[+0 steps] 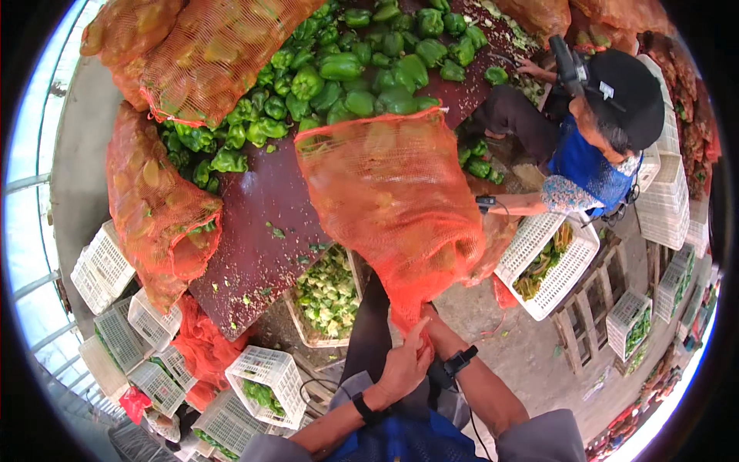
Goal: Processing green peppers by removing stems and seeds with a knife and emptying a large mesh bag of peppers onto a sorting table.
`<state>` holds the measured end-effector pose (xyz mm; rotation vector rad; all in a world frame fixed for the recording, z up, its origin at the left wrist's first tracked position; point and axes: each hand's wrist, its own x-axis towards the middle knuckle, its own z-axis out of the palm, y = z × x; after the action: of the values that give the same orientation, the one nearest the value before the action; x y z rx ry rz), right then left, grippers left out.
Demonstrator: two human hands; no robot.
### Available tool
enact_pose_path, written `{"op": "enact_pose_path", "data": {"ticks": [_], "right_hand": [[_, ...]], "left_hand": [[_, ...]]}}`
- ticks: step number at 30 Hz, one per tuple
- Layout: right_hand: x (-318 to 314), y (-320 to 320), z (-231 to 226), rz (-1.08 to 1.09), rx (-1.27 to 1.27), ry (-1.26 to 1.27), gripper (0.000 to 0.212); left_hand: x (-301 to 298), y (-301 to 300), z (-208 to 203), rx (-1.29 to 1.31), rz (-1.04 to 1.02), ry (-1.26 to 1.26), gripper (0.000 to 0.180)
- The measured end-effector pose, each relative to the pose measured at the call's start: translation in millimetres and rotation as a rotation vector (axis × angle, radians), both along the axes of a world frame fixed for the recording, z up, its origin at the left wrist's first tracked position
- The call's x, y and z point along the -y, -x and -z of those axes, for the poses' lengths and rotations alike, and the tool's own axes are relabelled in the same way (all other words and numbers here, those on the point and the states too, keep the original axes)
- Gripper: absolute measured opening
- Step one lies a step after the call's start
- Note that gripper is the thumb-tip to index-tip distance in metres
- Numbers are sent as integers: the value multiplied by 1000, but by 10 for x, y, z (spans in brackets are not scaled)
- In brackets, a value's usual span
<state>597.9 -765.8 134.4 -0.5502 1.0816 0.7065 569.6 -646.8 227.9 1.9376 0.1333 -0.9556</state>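
In front of me an orange mesh sack (385,185) lies over the edge of a dark red table (265,215). Its far end, edged with a drawn-out rim, meets a heap of green bell peppers (346,73). The near end is bunched into a narrow twist. My left hand (404,363) is closed round that gathered mesh. Just to its right, my right hand (440,329) grips the same bunched end; its fingers are partly hidden by mesh and the other hand.
Full mesh sacks (150,200) stand at the left. A co-worker in a blue vest and black cap (631,96) sits at the right, beside a white crate (531,289). Below the table is a crate of pepper scraps (327,296). More white crates (269,377) and a wooden pallet (596,296) surround me.
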Motion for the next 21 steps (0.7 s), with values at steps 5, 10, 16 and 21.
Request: {"op": "enact_pose_path", "data": {"ticks": [5,10,16,21], "right_hand": [[-28,381,469,-155,338,422,24],[5,427,226,-1348,866,886,23],[112,89,-177,-1638,900,893,15],[185,-1342,-685,-1998,1237,636,22]], "left_hand": [[-455,172,153,-251,-689,85,66],[-557,-33,1064,-1090,-892,728,45],[-67,-262,1602,-1022,-886,744,28],[-372,-387,1425,-769,-1148,747,27]]}}
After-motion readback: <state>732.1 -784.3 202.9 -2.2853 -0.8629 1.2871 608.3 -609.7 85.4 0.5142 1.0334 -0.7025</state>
